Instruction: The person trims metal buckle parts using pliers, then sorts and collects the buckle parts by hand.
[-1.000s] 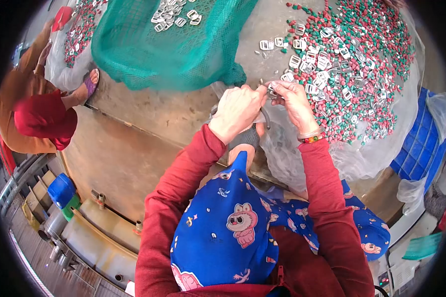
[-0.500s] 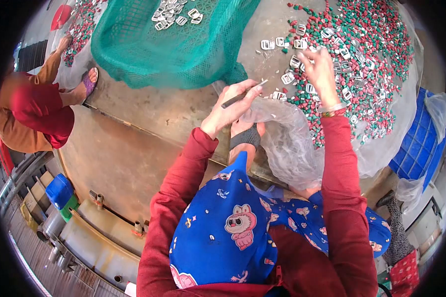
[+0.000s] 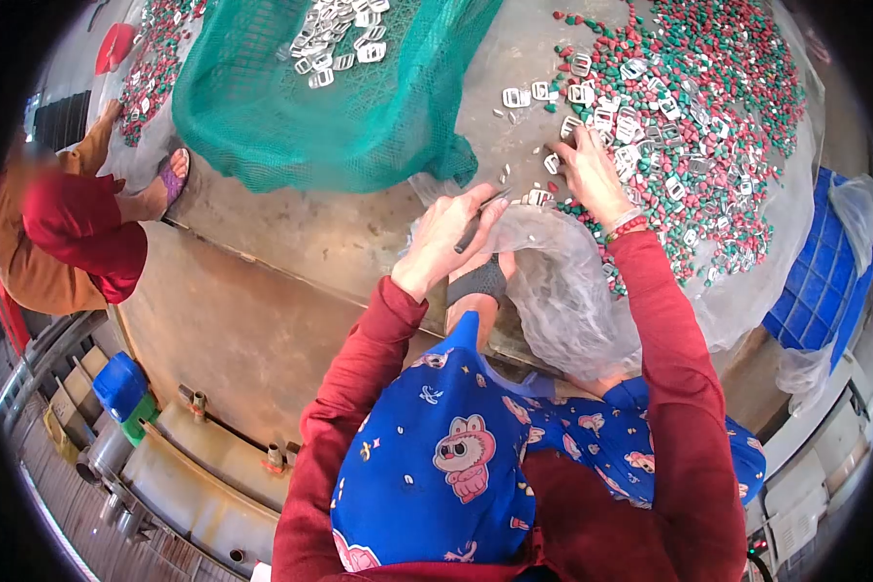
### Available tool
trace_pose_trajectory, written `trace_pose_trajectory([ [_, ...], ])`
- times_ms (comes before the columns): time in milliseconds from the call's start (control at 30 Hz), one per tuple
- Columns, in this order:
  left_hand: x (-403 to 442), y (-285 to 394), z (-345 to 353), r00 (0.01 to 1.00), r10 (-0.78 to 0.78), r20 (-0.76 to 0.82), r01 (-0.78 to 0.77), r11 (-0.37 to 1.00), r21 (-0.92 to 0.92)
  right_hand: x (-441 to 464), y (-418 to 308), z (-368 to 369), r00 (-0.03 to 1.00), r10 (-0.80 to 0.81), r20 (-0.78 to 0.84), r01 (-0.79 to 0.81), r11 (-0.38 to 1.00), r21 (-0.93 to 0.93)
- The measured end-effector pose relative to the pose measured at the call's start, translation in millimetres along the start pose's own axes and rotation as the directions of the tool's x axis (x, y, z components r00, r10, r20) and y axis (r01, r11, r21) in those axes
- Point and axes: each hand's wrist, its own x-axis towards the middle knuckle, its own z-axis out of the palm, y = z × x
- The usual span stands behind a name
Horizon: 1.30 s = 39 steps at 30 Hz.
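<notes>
My left hand [image 3: 448,238] is closed around a thin dark hand tool [image 3: 469,231], its tip pointing up and away from me. Just past that tip lie small whitish bits on the work surface. My right hand [image 3: 597,184] reaches down at the left edge of the pile, its thumb and fingers pinched at a metal buckle [image 3: 552,164], mostly hidden by the fingertips. Right above those fingers lies another silver buckle [image 3: 570,126]. Several more buckles are scattered through the red and green pebble-like pieces [image 3: 737,87].
A green mesh net [image 3: 310,145] holds several silver buckles [image 3: 339,34]. Clear plastic sheeting [image 3: 563,281] bunches in front of the pile. A blue crate [image 3: 810,281] stands at right. On the left, another person [image 3: 78,213] crouches beside more pebbles. A blue container [image 3: 119,385] stands lower left.
My right hand has moved down and left, its fingers closing over where a buckle lay. My left hand keeps the tool, now tilted more steeply. More buckles in the net have come into view.
</notes>
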Motion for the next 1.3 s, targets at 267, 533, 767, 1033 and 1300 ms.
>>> trace_pose_trajectory([
  [267,13.3,8.1,16.6,0.978,0.181,-0.101,-0.172,0.981,0.09,-4.7,-4.8,14.8,0.997,0.036,-0.071,-0.028,0.994,0.108],
  [533,19.4,7.0,21.6,0.986,0.151,-0.074,-0.137,0.977,0.161,4.6,-12.6,11.1,0.996,0.087,-0.016,-0.088,0.994,-0.062],
  [767,20.1,5.4,21.8,0.978,0.174,-0.115,-0.157,0.977,0.141,22.2,-8.7,6.1,0.954,0.298,0.036,-0.293,0.899,0.325],
  [1033,23.1,-0.5,26.4,0.981,0.083,-0.173,-0.022,0.945,0.327,22.7,-27.9,21.0,0.882,0.334,0.331,-0.437,0.323,0.839],
  [1300,33.5,-17.2,47.6,0.995,-0.026,-0.093,0.066,0.886,0.459,3.9,-50.0,41.7,0.888,0.44,0.137,-0.394,0.57,0.721],
])
